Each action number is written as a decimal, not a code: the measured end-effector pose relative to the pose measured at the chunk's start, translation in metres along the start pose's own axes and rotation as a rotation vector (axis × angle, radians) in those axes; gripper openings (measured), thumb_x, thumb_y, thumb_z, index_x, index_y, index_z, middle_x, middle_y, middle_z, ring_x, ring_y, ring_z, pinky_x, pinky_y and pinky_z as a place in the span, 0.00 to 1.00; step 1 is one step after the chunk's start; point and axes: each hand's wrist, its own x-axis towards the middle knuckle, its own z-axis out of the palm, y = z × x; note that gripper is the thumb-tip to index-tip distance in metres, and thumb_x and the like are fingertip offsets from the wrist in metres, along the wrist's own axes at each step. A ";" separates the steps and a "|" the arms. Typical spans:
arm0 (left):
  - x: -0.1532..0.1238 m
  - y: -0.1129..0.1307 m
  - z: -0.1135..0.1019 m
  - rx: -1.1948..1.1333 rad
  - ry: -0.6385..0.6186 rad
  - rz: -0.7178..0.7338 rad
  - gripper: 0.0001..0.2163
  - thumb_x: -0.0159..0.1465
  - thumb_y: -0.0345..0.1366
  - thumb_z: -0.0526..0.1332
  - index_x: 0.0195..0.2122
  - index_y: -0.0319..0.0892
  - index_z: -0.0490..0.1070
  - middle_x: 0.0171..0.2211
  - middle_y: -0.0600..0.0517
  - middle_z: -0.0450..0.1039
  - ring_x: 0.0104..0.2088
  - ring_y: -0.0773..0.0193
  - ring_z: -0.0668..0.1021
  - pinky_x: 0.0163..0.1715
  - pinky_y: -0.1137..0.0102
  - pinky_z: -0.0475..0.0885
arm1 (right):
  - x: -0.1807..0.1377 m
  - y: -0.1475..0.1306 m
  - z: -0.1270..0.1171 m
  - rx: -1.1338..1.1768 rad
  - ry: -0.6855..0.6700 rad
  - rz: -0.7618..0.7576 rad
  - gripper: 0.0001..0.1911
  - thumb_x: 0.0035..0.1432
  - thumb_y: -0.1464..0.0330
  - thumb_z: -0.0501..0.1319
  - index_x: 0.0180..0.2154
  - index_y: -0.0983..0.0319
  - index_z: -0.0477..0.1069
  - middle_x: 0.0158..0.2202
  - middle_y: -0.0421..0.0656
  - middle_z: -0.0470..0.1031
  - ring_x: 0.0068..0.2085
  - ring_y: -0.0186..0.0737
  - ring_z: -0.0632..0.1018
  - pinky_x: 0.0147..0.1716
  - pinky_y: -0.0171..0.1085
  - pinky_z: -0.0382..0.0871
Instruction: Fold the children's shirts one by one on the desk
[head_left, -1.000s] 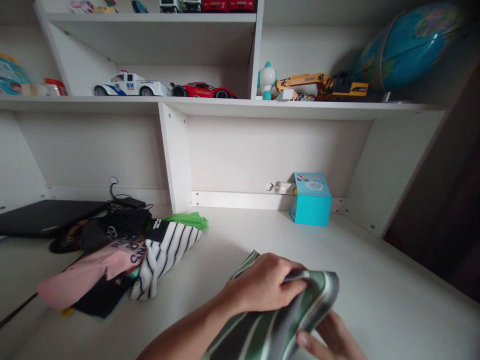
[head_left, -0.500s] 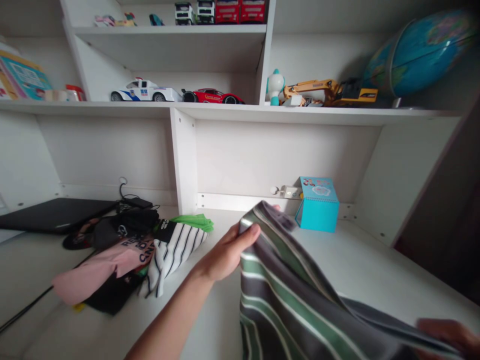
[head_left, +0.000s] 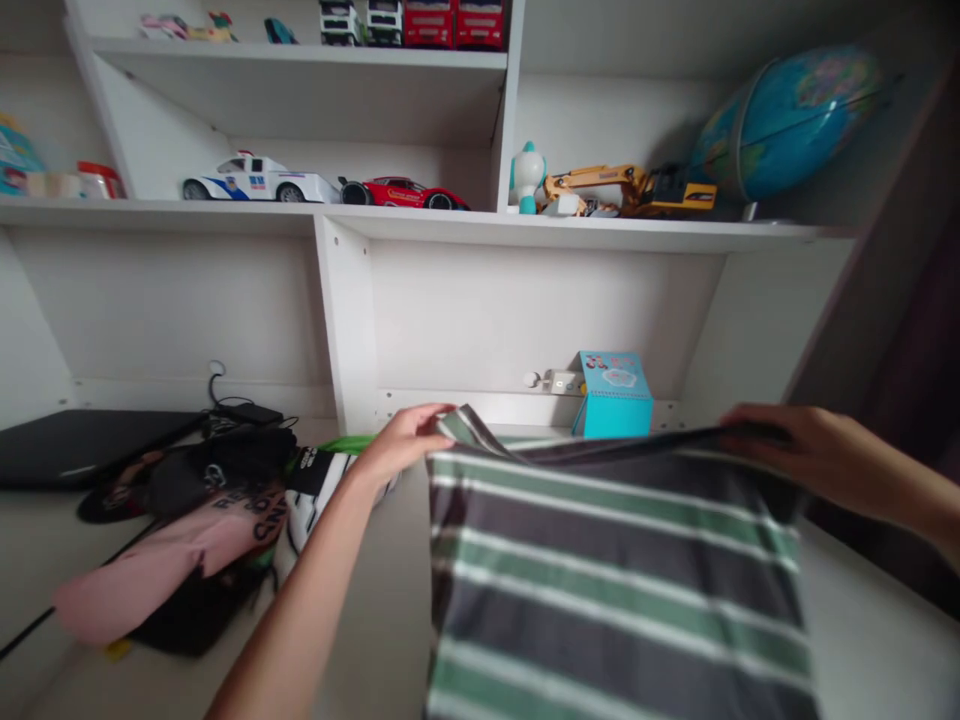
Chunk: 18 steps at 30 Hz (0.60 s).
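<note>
A grey shirt with green and white stripes [head_left: 600,570] hangs spread out in front of me above the white desk [head_left: 870,640]. My left hand [head_left: 401,440] pinches its upper left corner. My right hand [head_left: 795,450] grips the upper right corner at the same height. The cloth is stretched flat between both hands and falls towards the bottom edge of the view, hiding the desk behind it.
A pile of clothes [head_left: 202,520], pink, black and white-striped, lies on the desk at the left, beside a black laptop [head_left: 82,445] and cable. A turquoise box [head_left: 615,395] stands at the back wall. Toy cars, an excavator and a globe [head_left: 787,120] sit on the shelf above.
The bunched shirt has been lifted and pulled open. My left hand rose and moved left with one corner, my right hand swung up and right with the other.
</note>
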 end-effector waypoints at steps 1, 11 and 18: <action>0.023 0.003 0.003 0.018 0.124 0.024 0.21 0.48 0.30 0.63 0.45 0.35 0.70 0.40 0.46 0.74 0.40 0.57 0.75 0.43 0.64 0.69 | 0.016 0.000 -0.001 -0.020 0.024 -0.014 0.34 0.62 0.52 0.41 0.30 0.69 0.75 0.39 0.45 0.74 0.42 0.43 0.74 0.37 0.39 0.64; 0.014 0.089 0.003 0.179 0.311 0.599 0.12 0.55 0.32 0.61 0.41 0.38 0.70 0.34 0.52 0.71 0.37 0.63 0.73 0.40 0.69 0.67 | 0.116 -0.033 -0.029 -0.013 0.394 -0.150 0.28 0.57 0.54 0.51 0.45 0.73 0.69 0.38 0.51 0.73 0.38 0.40 0.73 0.32 0.38 0.61; -0.060 0.012 0.018 0.610 -0.572 0.094 0.14 0.55 0.29 0.59 0.42 0.48 0.74 0.34 0.54 0.72 0.35 0.65 0.73 0.36 0.73 0.65 | -0.044 0.078 0.013 0.178 -0.258 0.016 0.13 0.45 0.50 0.59 0.35 0.42 0.70 0.37 0.40 0.76 0.37 0.49 0.76 0.30 0.43 0.72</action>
